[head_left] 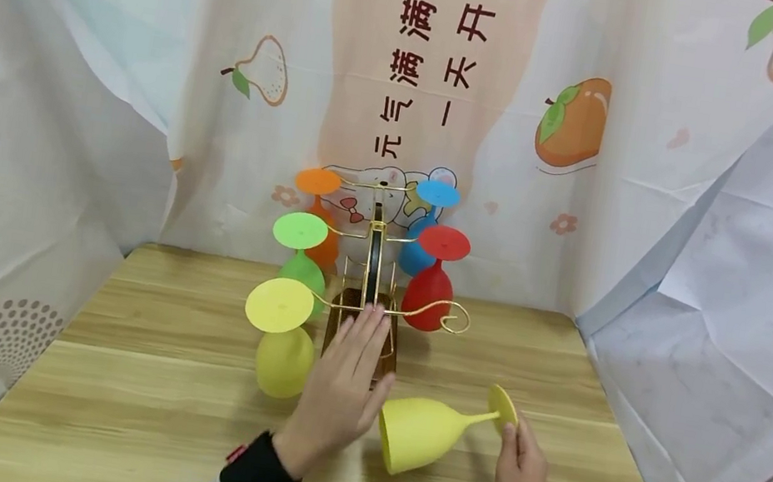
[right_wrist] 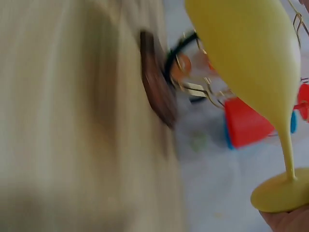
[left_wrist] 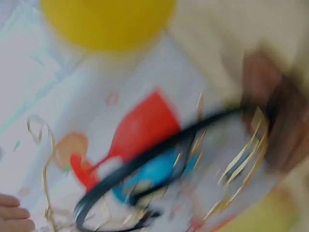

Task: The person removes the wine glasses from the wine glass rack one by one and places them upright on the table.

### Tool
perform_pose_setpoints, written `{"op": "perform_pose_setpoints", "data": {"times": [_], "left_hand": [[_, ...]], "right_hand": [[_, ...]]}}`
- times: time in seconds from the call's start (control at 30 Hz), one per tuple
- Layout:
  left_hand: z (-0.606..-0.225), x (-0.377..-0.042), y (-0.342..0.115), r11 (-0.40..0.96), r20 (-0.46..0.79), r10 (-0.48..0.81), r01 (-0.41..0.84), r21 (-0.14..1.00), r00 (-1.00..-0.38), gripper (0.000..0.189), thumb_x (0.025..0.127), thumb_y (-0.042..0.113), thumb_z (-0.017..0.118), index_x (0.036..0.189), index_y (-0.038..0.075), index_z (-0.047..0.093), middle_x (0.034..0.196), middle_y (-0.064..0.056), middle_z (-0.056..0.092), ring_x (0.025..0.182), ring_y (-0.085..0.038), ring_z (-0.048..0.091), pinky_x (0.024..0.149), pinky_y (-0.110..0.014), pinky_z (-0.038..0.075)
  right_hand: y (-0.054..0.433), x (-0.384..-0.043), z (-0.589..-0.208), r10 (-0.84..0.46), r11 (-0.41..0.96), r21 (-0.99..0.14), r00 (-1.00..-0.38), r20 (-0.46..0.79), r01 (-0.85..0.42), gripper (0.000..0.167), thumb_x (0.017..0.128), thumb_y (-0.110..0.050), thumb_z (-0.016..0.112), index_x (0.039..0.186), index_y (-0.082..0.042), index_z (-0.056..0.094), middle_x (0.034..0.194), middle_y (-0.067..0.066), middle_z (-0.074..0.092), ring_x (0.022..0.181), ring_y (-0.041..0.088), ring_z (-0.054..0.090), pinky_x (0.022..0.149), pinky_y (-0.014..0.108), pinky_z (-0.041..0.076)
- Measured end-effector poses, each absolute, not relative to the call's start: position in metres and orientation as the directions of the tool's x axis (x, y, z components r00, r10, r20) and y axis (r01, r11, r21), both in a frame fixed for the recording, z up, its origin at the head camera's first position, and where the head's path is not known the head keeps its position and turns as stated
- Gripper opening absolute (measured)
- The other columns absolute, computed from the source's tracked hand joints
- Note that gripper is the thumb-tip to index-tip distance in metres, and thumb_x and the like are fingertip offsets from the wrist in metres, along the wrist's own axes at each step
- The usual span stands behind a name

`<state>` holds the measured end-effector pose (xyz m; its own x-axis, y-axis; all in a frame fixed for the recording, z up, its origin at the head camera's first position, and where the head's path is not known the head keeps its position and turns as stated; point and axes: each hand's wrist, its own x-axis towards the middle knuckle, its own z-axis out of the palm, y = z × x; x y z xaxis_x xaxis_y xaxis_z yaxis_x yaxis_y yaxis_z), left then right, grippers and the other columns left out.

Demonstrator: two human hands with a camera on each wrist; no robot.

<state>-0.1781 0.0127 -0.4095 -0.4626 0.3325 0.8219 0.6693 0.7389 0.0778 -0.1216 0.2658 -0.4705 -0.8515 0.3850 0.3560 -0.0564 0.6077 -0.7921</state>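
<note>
Our right hand (head_left: pixel 523 469) pinches a yellow goblet's (head_left: pixel 422 436) disc foot (head_left: pixel 506 404), our left hand (head_left: pixel 343 388) straight-fingered near a gold-wire rack (head_left: pixel 373 264) on a wood-grained table (head_left: pixel 155 407) before printed cloth (head_left: pixel 239 167).

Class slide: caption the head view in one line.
Right hand grips a yellow goblet by its foot, near a rack of upside-down goblets.

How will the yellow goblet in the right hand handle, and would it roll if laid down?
The yellow goblet is probably stiff: its thin stem looks straight though the right hand holds only the foot. It may feel bowl-heavy, as the wide bowl sits away from those fingers. On its side, it could roll, given its round bowl and disc foot.
</note>
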Motion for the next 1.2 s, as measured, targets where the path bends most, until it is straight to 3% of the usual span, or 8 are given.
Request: {"op": "perform_pose_setpoints", "data": {"times": [0.1,0.3,0.5,0.8,0.87,0.97,1.1,1.2], "left_hand": [[-0.434,-0.152,0.007,0.631,0.855,0.222,0.738,0.241,-0.469,0.049,0.1,0.031,0.045,0.128,-0.008,0.054,0.128,-0.021,0.061,0.121,-0.031,0.059,0.111,-0.031,0.042],[-0.464,-0.126,0.009,0.498,0.713,0.217,0.704,0.507,-0.667,0.031,0.091,0.027,0.065,0.112,0.005,0.064,0.104,-0.004,0.071,0.093,-0.013,0.068,0.081,-0.021,0.055],[-0.469,-0.131,0.022,0.547,0.776,0.21,0.73,0.411,-0.594,0.025,0.071,0.029,0.084,0.075,0.013,0.065,0.058,0.009,0.061,0.052,0.006,0.05,0.051,-0.004,0.037],[-0.442,-0.116,-0.029,0.622,0.824,0.274,0.745,0.24,-0.495,0.024,0.073,0.031,0.081,0.064,0.017,0.063,0.058,0.011,0.06,0.055,-0.001,0.052,0.055,-0.016,0.041],[-0.425,-0.11,-0.061,0.663,0.791,0.304,0.715,0.224,-0.53,0.022,0.069,0.029,0.083,0.072,0.017,0.065,0.065,0.011,0.062,0.062,-0.003,0.055,0.06,-0.018,0.044],[-0.401,-0.103,-0.118,0.769,0.659,0.285,0.576,0.275,-0.696,0.029,0.061,0.026,0.086,0.072,0.019,0.06,0.062,0.012,0.055,0.056,0.002,0.045,0.05,-0.014,0.039],[-0.383,-0.118,-0.191,0.895,0.407,0.171,0.314,0.316,-0.897,0.038,0.066,0.022,0.083,0.058,0.018,0.045,0.051,0.01,0.039,0.046,0.0,0.031,0.04,-0.016,0.028],[-0.383,-0.144,-0.236,0.947,0.275,0.117,0.191,0.258,-0.954,0.044,0.072,0.02,0.078,0.054,0.015,0.038,0.049,0.005,0.035,0.044,-0.008,0.031,0.041,-0.02,0.026]], "right_hand": [[0.246,-0.122,-0.479,0.43,0.392,-0.917,-0.895,0.115,0.071,0.039,0.103,-0.012,0.039,0.136,0.006,0.048,0.136,0.027,0.053,0.103,-0.018,0.05,0.084,-0.005,0.038],[0.216,-0.126,-0.484,0.366,0.016,-0.992,-0.924,-0.11,0.125,0.048,0.105,-0.019,0.033,0.145,0.009,0.031,0.147,0.031,0.037,0.098,-0.022,0.049,0.086,0.001,0.045],[0.192,-0.126,-0.49,0.314,-0.037,-0.992,-0.941,-0.122,0.117,0.049,0.106,-0.018,0.031,0.145,0.01,0.03,0.148,0.031,0.035,0.103,-0.019,0.049,0.091,0.003,0.045],[0.174,-0.11,-0.494,0.124,0.003,-0.999,-0.992,-0.039,0.039,0.052,0.106,-0.023,0.03,0.144,0.012,0.029,0.149,0.03,0.034,0.113,-0.014,0.053,0.096,0.006,0.043],[0.175,-0.105,-0.495,0.052,0.009,-0.998,-0.996,0.069,-0.069,0.05,0.107,-0.021,0.026,0.144,0.012,0.03,0.15,0.025,0.035,0.121,-0.009,0.052,0.1,0.007,0.041],[0.185,-0.1,-0.498,0.013,0.025,-0.982,-0.982,0.189,-0.188,0.047,0.107,-0.015,0.02,0.143,0.014,0.03,0.148,0.011,0.042,0.127,-0.006,0.048,0.103,0.009,0.038],[0.205,-0.099,-0.503,0.054,0.087,-0.98,-0.981,0.185,-0.18,0.049,0.107,-0.017,0.019,0.141,0.016,0.03,0.14,-0.016,0.048,0.123,-0.011,0.049,0.099,0.004,0.039],[0.217,-0.099,-0.507,0.078,0.13,-0.977,-0.981,0.178,-0.167,0.051,0.107,-0.02,0.017,0.14,0.017,0.031,0.134,-0.024,0.049,0.121,-0.014,0.048,0.097,0.001,0.039]]}}
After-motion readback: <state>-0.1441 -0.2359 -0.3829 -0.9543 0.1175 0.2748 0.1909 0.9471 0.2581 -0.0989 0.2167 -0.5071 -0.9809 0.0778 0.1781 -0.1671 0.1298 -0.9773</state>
